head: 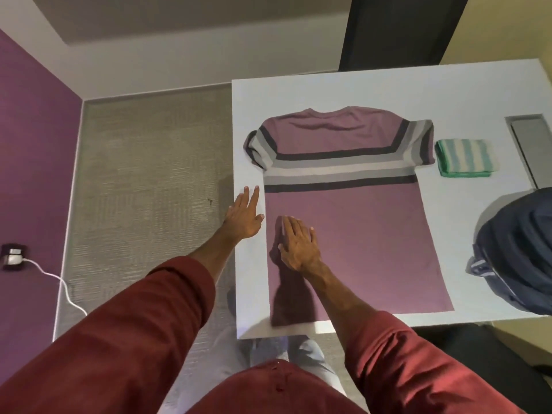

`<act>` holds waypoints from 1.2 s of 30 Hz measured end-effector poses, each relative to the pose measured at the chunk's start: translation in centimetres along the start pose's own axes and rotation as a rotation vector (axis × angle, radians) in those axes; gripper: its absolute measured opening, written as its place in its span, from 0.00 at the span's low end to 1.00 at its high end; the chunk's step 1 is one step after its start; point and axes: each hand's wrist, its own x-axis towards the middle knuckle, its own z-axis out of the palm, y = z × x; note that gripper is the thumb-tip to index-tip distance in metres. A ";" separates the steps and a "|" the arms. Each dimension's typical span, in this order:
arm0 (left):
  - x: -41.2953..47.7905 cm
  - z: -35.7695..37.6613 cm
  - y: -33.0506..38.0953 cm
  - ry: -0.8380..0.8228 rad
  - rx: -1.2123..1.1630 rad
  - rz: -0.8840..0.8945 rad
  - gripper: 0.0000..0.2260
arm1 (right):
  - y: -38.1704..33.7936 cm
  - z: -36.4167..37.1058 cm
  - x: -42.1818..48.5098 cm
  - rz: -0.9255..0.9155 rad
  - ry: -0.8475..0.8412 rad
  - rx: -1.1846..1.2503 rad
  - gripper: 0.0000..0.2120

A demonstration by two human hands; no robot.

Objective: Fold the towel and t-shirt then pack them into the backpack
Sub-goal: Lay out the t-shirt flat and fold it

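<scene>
T-shirt (352,234) flat, striped chest; towel (464,158) folded square

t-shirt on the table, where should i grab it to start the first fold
Probably pinch the left sleeve and the side edge below it, coming from the left side of the table. The t-shirt lies flat, collar away from you, so that long edge is free to lift inward. The left hand hovers open beside it; the right hand lies flat on the cloth.
</scene>
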 end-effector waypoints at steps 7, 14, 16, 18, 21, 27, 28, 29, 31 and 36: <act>5.5 -4.2 -2.6 0.027 0.055 0.097 0.34 | -2.8 -1.3 5.1 0.021 0.059 0.028 0.36; 12.1 -10.1 -5.2 0.194 -0.054 0.194 0.31 | -5.8 -3.6 11.1 0.026 0.186 0.178 0.29; 14.4 -11.6 -5.7 0.213 -0.065 0.225 0.33 | -6.7 -4.2 13.3 0.019 0.185 0.245 0.24; 16.7 -12.7 -5.9 0.214 -0.071 0.259 0.32 | -7.6 -4.8 15.5 0.022 0.167 0.297 0.20; 20.2 -13.9 -5.8 0.199 -0.093 0.276 0.30 | -8.7 -5.2 18.6 0.056 0.253 0.332 0.16; 24.4 -13.8 -5.7 0.031 -0.146 0.442 0.38 | -9.2 -5.0 22.7 0.258 0.495 0.532 0.13; 24.8 -13.6 -6.0 0.032 -0.103 0.446 0.40 | -9.2 -5.0 23.3 0.305 0.530 0.578 0.13; 25.1 -13.5 -6.3 0.043 -0.073 0.462 0.41 | -9.2 -5.0 23.9 0.346 0.559 0.616 0.12; 25.6 -13.2 -7.0 0.068 -0.029 0.499 0.42 | -9.4 -5.1 24.9 0.396 0.586 0.648 0.14; 26.9 -13.0 -7.6 0.221 0.041 0.451 0.34 | -10.2 -5.0 26.9 0.498 0.599 0.514 0.18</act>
